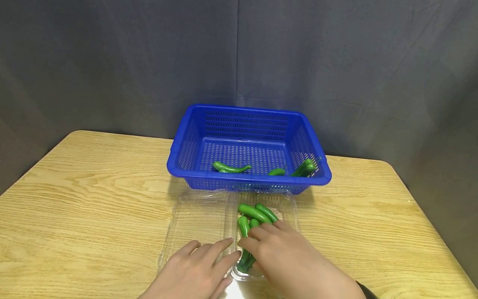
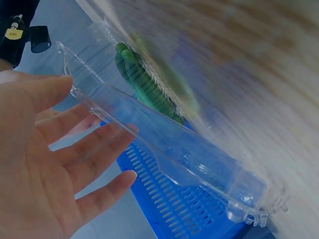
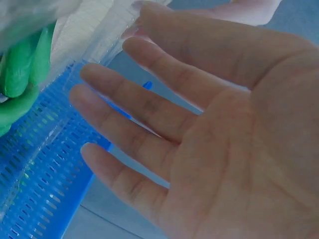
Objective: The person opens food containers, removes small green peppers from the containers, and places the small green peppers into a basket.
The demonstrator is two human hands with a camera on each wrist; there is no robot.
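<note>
A clear plastic clamshell box lies unfolded on the table, its lid half on the left. Several green peppers lie in its right half. My left hand is over the near part of the lid half, and in the left wrist view its fingers are spread and hold nothing. Over the peppers is my right hand, hiding some of them from the head view. The right wrist view shows its palm bare and its fingers loosely extended.
Behind the box stands a blue perforated basket with a few green peppers along its near side. The wooden table extends to both sides, and a dark grey curtain hangs behind it.
</note>
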